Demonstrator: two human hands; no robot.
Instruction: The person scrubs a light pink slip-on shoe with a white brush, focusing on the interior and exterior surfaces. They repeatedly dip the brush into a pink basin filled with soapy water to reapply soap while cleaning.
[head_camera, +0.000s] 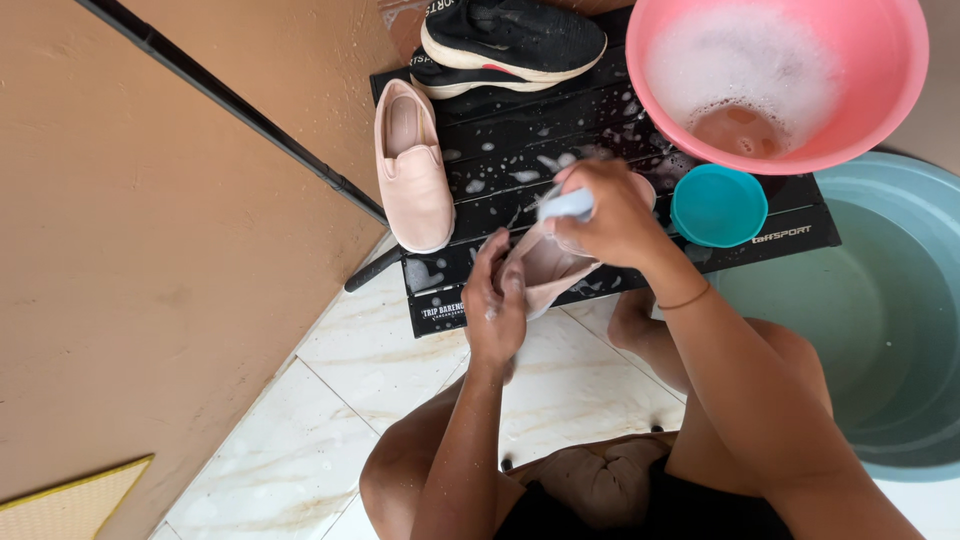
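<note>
Left hand (495, 305) fingers grip a pink shoe (545, 268); right hand (610, 215) fingers close around a pale brush (566, 206) above the wet black surface (520, 140).

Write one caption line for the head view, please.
Left hand holds a pink shoe while right hand scrubs it with a brush.
</note>
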